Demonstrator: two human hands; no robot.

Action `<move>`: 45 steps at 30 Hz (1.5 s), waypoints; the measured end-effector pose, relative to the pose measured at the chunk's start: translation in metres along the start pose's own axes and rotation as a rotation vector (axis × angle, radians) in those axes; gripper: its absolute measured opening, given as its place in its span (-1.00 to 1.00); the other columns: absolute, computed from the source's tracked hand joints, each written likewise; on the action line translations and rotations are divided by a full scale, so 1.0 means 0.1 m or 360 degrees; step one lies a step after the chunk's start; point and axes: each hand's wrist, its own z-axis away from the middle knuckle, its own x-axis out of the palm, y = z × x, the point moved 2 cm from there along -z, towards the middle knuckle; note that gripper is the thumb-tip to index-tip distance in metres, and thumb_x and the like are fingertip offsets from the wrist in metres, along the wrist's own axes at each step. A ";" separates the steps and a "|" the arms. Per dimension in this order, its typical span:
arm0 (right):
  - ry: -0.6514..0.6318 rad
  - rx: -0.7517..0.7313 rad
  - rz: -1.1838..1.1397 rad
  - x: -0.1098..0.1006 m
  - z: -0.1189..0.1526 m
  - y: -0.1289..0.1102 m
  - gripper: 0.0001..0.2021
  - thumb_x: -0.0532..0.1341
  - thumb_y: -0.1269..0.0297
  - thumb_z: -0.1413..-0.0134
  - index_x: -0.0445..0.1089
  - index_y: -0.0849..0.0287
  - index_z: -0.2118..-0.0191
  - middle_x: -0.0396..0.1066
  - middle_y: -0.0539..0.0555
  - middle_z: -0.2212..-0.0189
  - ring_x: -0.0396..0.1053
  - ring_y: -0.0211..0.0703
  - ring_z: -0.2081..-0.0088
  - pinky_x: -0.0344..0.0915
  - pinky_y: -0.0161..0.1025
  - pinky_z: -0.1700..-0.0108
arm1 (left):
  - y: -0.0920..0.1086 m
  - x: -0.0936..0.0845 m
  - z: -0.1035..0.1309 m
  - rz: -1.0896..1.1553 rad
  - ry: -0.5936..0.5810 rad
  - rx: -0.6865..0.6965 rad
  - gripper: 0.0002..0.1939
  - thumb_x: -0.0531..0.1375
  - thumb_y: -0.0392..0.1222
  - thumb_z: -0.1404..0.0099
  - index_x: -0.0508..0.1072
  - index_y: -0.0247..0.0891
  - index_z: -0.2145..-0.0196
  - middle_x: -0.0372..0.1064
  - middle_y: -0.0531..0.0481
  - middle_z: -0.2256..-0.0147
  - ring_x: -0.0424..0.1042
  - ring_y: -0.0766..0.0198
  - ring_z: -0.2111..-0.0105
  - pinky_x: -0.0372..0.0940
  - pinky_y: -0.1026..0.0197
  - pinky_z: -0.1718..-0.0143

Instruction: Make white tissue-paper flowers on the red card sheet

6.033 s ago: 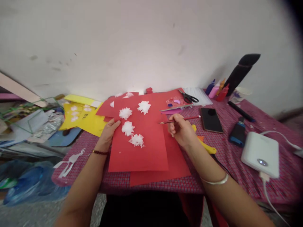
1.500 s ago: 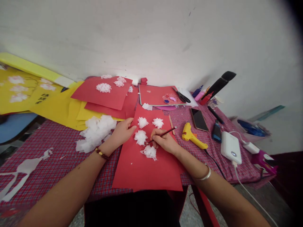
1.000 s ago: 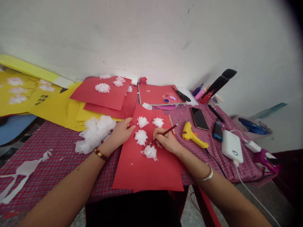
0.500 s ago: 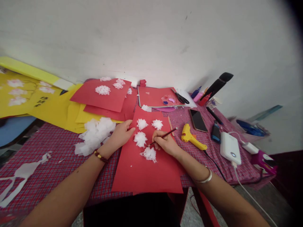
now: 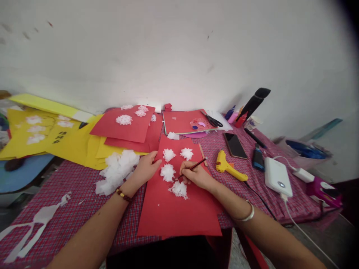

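A red sheet of paper (image 5: 179, 216) lies in front of me with several white crumpled-tissue flowers on it. My right hand (image 5: 193, 173) is closed round a dark, slim pencil (image 5: 199, 163). Its tip points down beside the lowest white flower (image 5: 178, 189), just below another flower (image 5: 167, 172); whether it touches the paper I cannot tell. At the sheet's left edge rests my left hand (image 5: 147, 166), thumb apart from the fingers, lying flat on the paper. A loose heap of white tissue pieces (image 5: 116, 170) sits just left of that hand.
To the right are a yellow glue gun (image 5: 230, 168), a phone (image 5: 235, 145) and a white power bank (image 5: 277, 177) with cables. Scissors (image 5: 213, 119) lie on a red-covered board at the back. More red sheets (image 5: 126, 130) and yellow paper (image 5: 70, 149) cover the back left.
The view has tilted up a little, so everything sits lower in the picture. The pencil's tip has shifted slightly towards the lowest flower. My left hand stays at the sheet's edge.
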 end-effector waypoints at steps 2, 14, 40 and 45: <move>0.0054 -0.0056 -0.0059 -0.07 -0.01 -0.05 -0.91 0.11 0.32 0.00 0.27 0.16 0.47 0.30 -0.10 0.69 0.23 -0.34 0.65 0.16 -0.39 0.57 | 0.05 -0.01 0.03 0.0096 -0.0055 -0.0028 -0.84 0.11 -0.19 -0.14 0.40 -0.26 0.32 0.39 0.04 0.44 0.35 0.22 0.38 0.25 0.24 0.39; 0.0175 -0.0084 -0.0160 -0.11 0.02 -0.04 -0.98 0.16 0.38 0.08 0.31 0.19 0.43 0.34 -0.07 0.63 0.23 -0.37 0.63 0.18 -0.39 0.54 | 0.20 -0.07 0.23 -0.0396 -0.0280 -0.0025 -0.80 0.08 -0.07 -0.22 0.28 -0.22 0.48 0.36 0.01 0.48 0.31 0.21 0.46 0.09 0.24 0.47; 0.0264 -0.0220 0.0055 0.03 -0.08 0.06 -0.93 0.09 0.41 0.00 0.24 0.15 0.47 0.28 -0.08 0.61 0.21 -0.35 0.62 0.15 -0.36 0.54 | 0.16 -0.01 0.19 -0.0794 -0.0262 -0.0074 -0.73 0.06 -0.05 -0.27 0.13 -0.19 0.52 0.25 0.04 0.53 0.22 0.25 0.52 -0.12 0.23 0.49; 0.0302 -0.0176 0.0051 0.03 -0.09 0.07 -0.93 0.09 0.41 0.00 0.23 0.15 0.45 0.27 -0.09 0.61 0.21 -0.36 0.62 0.15 -0.38 0.54 | 0.16 -0.01 0.20 -0.0823 -0.0272 -0.0101 -0.73 0.06 -0.06 -0.27 0.13 -0.20 0.52 0.26 0.05 0.53 0.21 0.27 0.52 -0.12 0.23 0.50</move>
